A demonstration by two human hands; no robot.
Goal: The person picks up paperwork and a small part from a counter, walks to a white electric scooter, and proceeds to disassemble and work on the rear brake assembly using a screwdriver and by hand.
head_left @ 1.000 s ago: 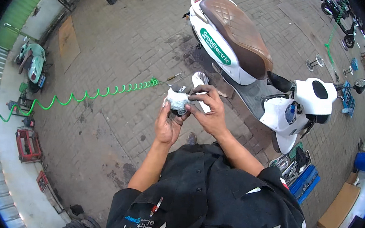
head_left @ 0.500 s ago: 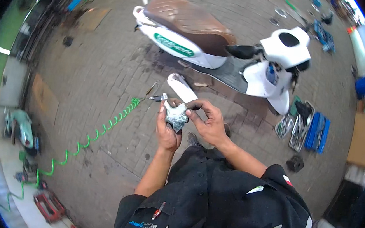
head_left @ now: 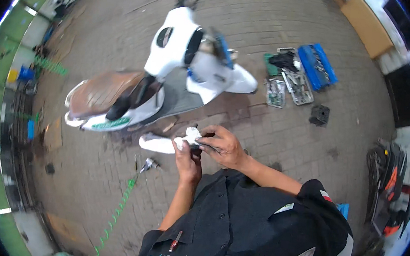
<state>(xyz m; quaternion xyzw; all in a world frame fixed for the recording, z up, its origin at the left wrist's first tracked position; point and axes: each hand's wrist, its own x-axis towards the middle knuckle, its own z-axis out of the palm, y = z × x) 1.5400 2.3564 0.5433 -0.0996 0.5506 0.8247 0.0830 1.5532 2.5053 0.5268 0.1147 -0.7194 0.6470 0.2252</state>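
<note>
A small white, crumpled-looking piece, like a plastic-wrapped part (head_left: 192,135), is in front of my chest with something dark beneath it. My left hand (head_left: 189,167) is closed around its near left side, thumb pointing up along it. From the right, my right hand (head_left: 223,148) pinches its edge between thumb and fingers. Those fingers hide part of it, so its exact kind cannot be made out. Beyond my hands stands a white scooter (head_left: 175,36) with a brown seat (head_left: 107,91). A loose white panel (head_left: 156,143) lies on the floor beside the scooter.
An air gun (head_left: 149,165) lies on the paving, near a green coiled hose (head_left: 117,213). Right of the scooter are a blue toolbox (head_left: 319,72), a tool tray (head_left: 301,90) and a black block (head_left: 319,115). A cardboard box (head_left: 368,25) stands against the wall.
The view has swung, so the scooter and toolbox sit farther left. Both hands still hold the piece, which now appears turned, with its white side showing.
</note>
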